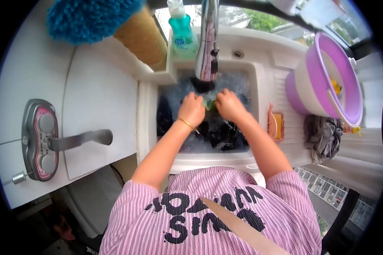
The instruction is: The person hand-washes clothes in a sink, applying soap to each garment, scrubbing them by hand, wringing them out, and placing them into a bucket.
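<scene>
Holding a small green item (209, 103) above the middle of the sink (147, 127), just under the mouth of the tap (207, 57). Pinching one side of it with the left hand (192, 109), fingers curled in and narrow; gripping the other side with the right hand (230, 105), likewise narrow and slightly blurred. Cannot tell what the green item is made of. Wearing a yellow bracelet (185, 123) and a pink striped shirt (157, 221), with both forearms reaching over the front rim of the sink. Can see dark cloth (227, 138) inside the sink, partly under cloudy, sudsy water. Can make out a green soap bottle (184, 38) at the back left of the sink, and a fuzzy blue duster (91, 19) farther left. To the right of the sink, can see a pink soap dish (271, 123), a purple and white bucket (301, 85) and a crumpled grey rag (323, 136).
</scene>
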The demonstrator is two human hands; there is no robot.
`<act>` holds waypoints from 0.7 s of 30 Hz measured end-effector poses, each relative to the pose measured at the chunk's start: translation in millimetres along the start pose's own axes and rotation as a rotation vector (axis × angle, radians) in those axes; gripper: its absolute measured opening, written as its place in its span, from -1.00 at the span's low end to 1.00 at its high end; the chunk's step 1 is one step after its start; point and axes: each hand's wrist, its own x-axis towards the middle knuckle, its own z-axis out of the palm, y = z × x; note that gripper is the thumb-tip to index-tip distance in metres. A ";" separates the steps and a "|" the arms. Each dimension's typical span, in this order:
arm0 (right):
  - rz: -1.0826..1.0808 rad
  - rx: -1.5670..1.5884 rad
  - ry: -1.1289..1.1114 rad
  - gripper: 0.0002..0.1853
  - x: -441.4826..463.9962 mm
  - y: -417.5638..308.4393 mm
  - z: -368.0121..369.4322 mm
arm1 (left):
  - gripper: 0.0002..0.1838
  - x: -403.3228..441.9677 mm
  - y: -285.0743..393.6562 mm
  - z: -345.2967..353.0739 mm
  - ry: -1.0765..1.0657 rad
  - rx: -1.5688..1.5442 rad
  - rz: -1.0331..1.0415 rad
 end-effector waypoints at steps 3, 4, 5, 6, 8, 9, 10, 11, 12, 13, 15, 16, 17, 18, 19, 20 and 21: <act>0.052 -0.104 0.012 -0.79 -21.7 4.0 60.4 | -0.64 -20.4 -10.3 63.6 -0.119 0.102 -0.129; 0.117 -0.128 -0.075 -0.78 -28.0 -2.4 62.0 | -0.57 -22.1 -5.2 64.0 -0.310 0.158 -0.232; 0.044 -0.182 -0.097 -0.77 -35.0 3.1 68.7 | -0.54 -22.8 -8.3 70.9 -0.379 0.176 -0.235; -0.027 -0.225 -0.130 -0.75 -46.9 12.8 84.8 | -0.51 -29.0 -14.9 79.5 -0.459 0.195 -0.248; -0.212 -0.308 -0.040 -0.72 -55.9 43.1 117.0 | -0.51 -38.5 -43.4 110.9 -0.558 0.189 -0.306; 0.023 -0.196 -0.290 -0.72 -43.8 41.5 104.7 | -0.52 -41.2 -57.9 127.1 -0.644 0.179 -0.360; 0.259 -0.080 -0.533 -0.70 -34.7 41.6 97.8 | -0.52 -33.1 -76.4 135.9 -0.644 0.182 -0.356; 0.351 -0.150 -0.476 -0.69 -42.3 52.1 120.6 | -0.54 -19.9 -96.0 140.7 -0.826 0.163 -0.224; 0.350 -0.152 -0.479 -0.69 -39.6 51.1 114.4 | -0.57 -10.0 -87.1 123.3 -1.006 0.138 -0.091; 0.215 -0.194 -0.570 -0.68 -36.5 47.2 108.0 | -0.60 -16.7 -72.7 102.6 -0.909 0.107 -0.370; 0.087 -0.199 -0.594 -0.67 -34.1 50.3 101.2 | -0.58 -15.6 -76.7 91.0 -0.940 0.227 -0.229; 0.085 -0.206 -0.586 -0.67 -32.0 50.6 98.6 | -0.55 -12.9 -76.7 86.7 -0.970 0.346 -0.087; 0.251 -0.204 -0.581 -0.66 -29.0 52.3 98.1 | -0.54 -3.0 -71.8 82.7 -1.022 0.361 -0.132; 0.414 -0.197 -0.574 -0.66 -25.9 53.6 97.7 | -0.54 1.2 -70.4 74.5 -1.013 0.366 -0.130; 0.338 -0.259 -0.607 -0.68 -18.4 56.8 96.7 | -0.56 2.2 -71.5 63.4 -0.886 0.231 -0.145; 0.331 -0.259 -0.600 -0.68 -11.4 49.4 79.5 | -0.57 1.3 -76.2 53.0 -0.758 0.097 -0.159; 0.248 -0.133 -0.625 -0.68 -5.2 29.6 39.2 | -0.60 0.3 -74.4 30.5 -0.700 -0.017 -0.153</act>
